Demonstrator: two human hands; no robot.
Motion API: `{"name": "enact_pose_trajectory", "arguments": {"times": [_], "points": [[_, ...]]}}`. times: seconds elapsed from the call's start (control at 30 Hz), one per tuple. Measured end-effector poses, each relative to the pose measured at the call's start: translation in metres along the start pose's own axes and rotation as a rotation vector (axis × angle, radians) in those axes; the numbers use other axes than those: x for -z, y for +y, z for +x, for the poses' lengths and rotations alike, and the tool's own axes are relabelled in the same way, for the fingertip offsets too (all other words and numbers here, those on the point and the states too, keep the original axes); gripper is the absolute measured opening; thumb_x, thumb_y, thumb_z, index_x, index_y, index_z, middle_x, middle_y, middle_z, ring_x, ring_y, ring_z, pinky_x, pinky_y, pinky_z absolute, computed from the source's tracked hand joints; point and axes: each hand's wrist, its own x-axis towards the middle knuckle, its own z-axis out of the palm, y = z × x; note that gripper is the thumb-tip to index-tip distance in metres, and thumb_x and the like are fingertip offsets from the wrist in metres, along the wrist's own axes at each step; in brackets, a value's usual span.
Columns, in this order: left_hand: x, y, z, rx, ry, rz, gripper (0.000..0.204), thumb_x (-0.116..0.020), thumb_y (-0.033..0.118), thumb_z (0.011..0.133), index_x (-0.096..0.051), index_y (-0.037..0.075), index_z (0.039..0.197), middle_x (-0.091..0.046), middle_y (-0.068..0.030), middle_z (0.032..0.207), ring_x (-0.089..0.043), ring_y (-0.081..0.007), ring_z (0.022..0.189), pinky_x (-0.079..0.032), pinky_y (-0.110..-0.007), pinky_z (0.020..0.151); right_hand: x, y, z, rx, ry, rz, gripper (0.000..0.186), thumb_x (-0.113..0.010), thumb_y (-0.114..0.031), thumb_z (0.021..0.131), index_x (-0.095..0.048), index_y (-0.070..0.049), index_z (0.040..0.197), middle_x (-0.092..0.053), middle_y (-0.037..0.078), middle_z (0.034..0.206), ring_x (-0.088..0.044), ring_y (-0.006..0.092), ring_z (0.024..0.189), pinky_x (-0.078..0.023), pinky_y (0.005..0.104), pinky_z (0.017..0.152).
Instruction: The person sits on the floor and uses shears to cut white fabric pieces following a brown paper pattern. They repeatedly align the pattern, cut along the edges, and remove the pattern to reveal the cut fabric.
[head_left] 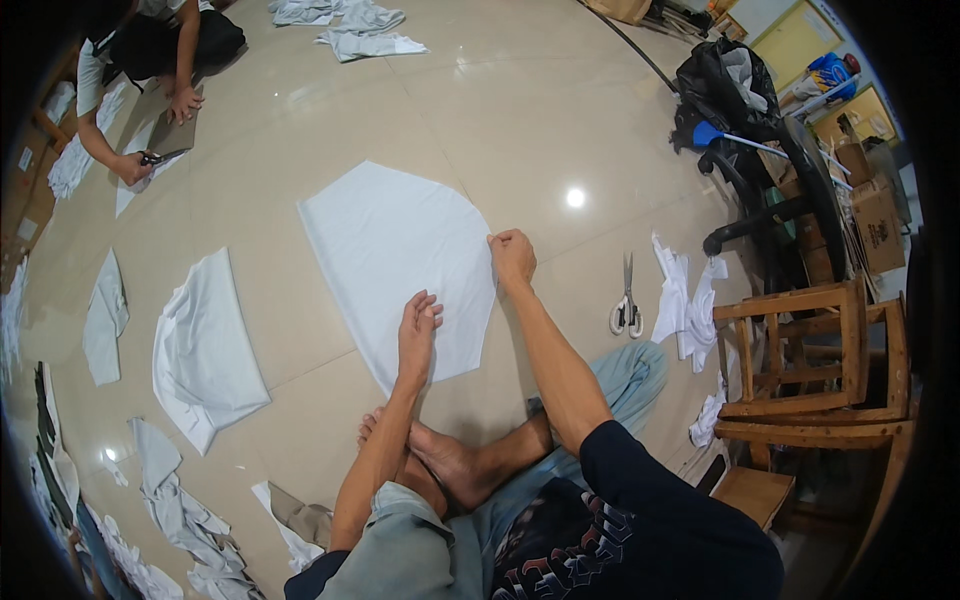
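Fabric [400,255], one flat white panel with a curved upper-right side, lies mid-frame. The bare left hand [420,328] is over its lower part, fingers loosely half open; contact is unclear, and the wrist hides some of the bottom edge. The bare right hand [513,258] has curled fingers at its right edge, possibly pinching; I can't tell.

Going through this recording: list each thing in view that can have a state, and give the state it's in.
White panel: spread mostly flat on the floor
Right hand: fingers closed at the panel's right edge
Left hand: loosely open over the panel; contact unclear
Floor scissors: lying unheld, blades seemingly slightly parted
Co-worker's scissors: held; blade opening unclear
Left-side white cloth: lying loose, wrinkled
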Motion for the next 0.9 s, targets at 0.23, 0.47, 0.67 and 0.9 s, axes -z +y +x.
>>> {"name": "enact_pose_trajectory", "arguments": {"times": [0.23,0.47,0.67,0.9], "points": [[-0.001,-0.006,0.000,-0.028,-0.021,-0.005,0.046,-0.049,0.019,0.108,-0.041,-0.003,0.148,-0.054,-0.0181,0.142,-0.059,-0.0238,0.122,-0.049,-0.037,0.103,-0.010,-0.001,0.010,0.009,0.040,-0.036,0.018,-0.066,-0.028,0.095,-0.073,-0.011,0.097,-0.073,0.010,0.109,-0.067,0.0322,0.104,-0.043,0.0497,0.093],[-0.005,-0.005,-0.001,-0.046,-0.035,0.057,0.045,-0.049,0.021,0.109,-0.042,-0.001,0.148,-0.055,-0.0164,0.140,-0.059,-0.0223,0.120,-0.051,-0.036,0.101,0.000,-0.006,0.006,0.105,0.091,0.004,0.013,-0.065,-0.021,0.097,-0.067,-0.009,0.099,-0.073,0.012,0.098,-0.068,0.0349,0.097,-0.045,0.0494,0.086],[0.000,0.013,-0.002,0.028,0.077,-0.199,0.048,-0.049,0.028,0.109,-0.044,-0.001,0.147,-0.056,-0.0150,0.140,-0.059,-0.0240,0.121,-0.050,-0.038,0.103,-0.005,-0.049,-0.059,0.572,-0.206,0.423,0.012,-0.063,-0.004,0.093,-0.062,-0.001,0.105,-0.070,0.022,0.088,-0.069,0.0410,0.083,-0.053,0.0458,0.073],[0.045,0.033,0.009,0.163,0.198,-0.311,0.051,-0.061,0.045,0.103,-0.052,0.003,0.129,-0.058,-0.0048,0.104,-0.061,-0.0148,0.094,-0.052,-0.032,0.085,-0.026,-0.066,-0.145,0.432,-0.462,0.412,0.022,-0.069,-0.003,0.088,-0.067,0.003,0.109,-0.072,0.018,0.088,-0.071,0.0294,0.081,-0.055,0.0408,0.074]]}}
